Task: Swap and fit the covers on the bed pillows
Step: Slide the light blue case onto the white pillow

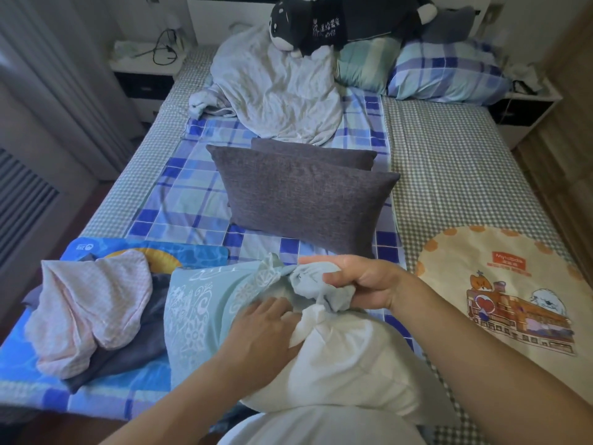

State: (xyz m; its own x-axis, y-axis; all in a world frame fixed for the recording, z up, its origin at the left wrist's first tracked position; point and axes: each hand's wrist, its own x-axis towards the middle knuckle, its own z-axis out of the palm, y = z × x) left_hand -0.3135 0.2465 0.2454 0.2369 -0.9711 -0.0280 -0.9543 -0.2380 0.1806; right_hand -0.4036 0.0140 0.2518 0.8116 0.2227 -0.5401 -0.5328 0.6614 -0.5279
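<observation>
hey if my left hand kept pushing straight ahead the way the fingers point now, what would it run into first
Most likely the bunched light blue pillow cover: the left hand points up and right into its gathered mouth, which the right hand grips. Past that, the right hand itself. Depth is hard to judge from one view.

Pale teal patterned cover (195,313) — white pillow (346,358), dark grey cushions (305,194), blue-plaid sheet (192,194)

Two grey cushions (305,200) beyond the white pillow (346,364); two striped or checked pillows (446,72) farther beyond it; one plush toy (321,24); two nightstands (144,75).
</observation>
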